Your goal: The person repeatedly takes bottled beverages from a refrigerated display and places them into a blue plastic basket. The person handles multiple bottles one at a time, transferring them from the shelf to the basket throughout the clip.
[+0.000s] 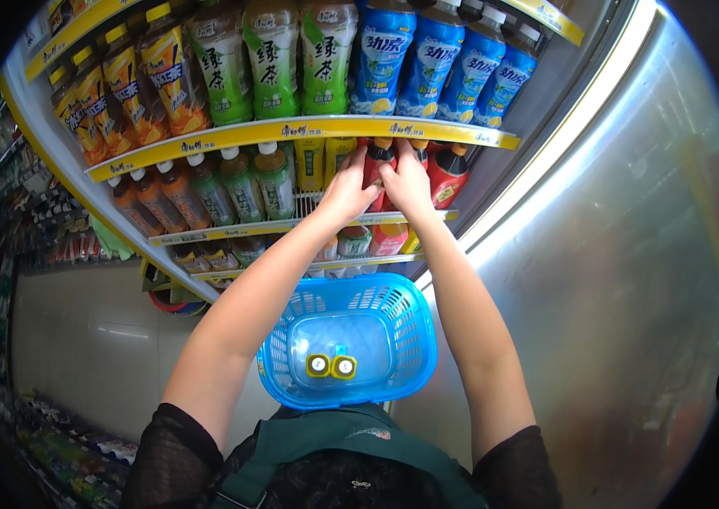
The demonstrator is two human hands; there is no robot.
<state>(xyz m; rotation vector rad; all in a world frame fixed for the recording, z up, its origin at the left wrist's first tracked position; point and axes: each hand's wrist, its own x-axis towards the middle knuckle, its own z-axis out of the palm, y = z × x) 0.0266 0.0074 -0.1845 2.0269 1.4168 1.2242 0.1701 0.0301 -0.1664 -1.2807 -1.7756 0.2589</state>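
On a middle shelf of a drinks cooler, my left hand (348, 189) and my right hand (410, 181) close in on a red-labelled drink bottle (375, 163) from both sides. It has a dark neck and an orange cap, and my fingers and thumbs hide part of it. A similar red-labelled bottle (450, 180) stands to the right of my right hand. Left of my left hand are yellow-labelled drinks (309, 164). A blue plastic shopping basket (420, 375) is below my forearms, in front of my body. Two yellow bottles with white caps (330, 366) stand upright inside it.
Bottles with orange labels (165, 70), green labels (270, 70) and blue labels (432, 70) fill the shelf above. The yellow shelf edge (232, 135) runs just over my hands. A shiny metal panel (588, 286) flanks me on the right. Store shelves line the far left.
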